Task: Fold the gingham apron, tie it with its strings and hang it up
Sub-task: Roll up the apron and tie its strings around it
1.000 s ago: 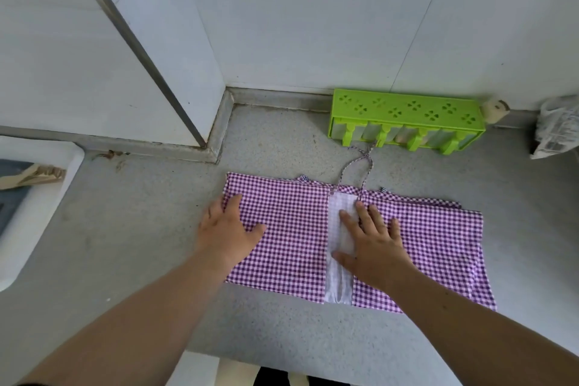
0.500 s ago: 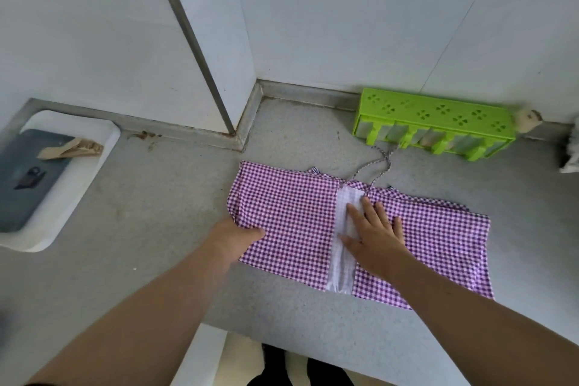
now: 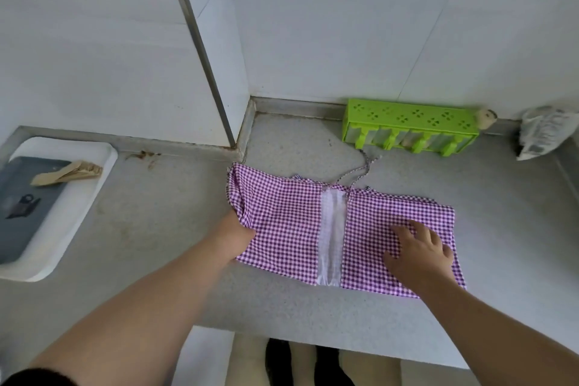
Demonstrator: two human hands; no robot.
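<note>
The apron [image 3: 291,229] lies folded into a wide band on the grey worktop [image 3: 156,213], right of centre in the frame, its near edge close to the worktop's front lip and its strings [image 3: 363,168] trailing up toward the green rack [image 3: 410,125] at the upper right. The left hand [image 3: 236,233] has hold of the band's left end: its fingers are tucked under the cloth and hidden, the thumb lies on top, and that end is lifted and rumpled. The right hand [image 3: 419,249] lies flat on the right half, fingers spread and straight, pinning the layers and gripping nothing. The step in hand looks like folding the left end over toward the white strip [image 3: 332,235] at the middle. To do it well, the pinning hand should keep its weight down so the lower layers do not slide, and the lifted end should be carried across low and level, far and near corners together, so the edges meet square. Smooth the rumple at the upper left corner before creasing, or it will be locked in. Keep the strings out from under the fold, since they are needed for tying. The thin cloth will probably slip on the smooth worktop near the lip.
</note>
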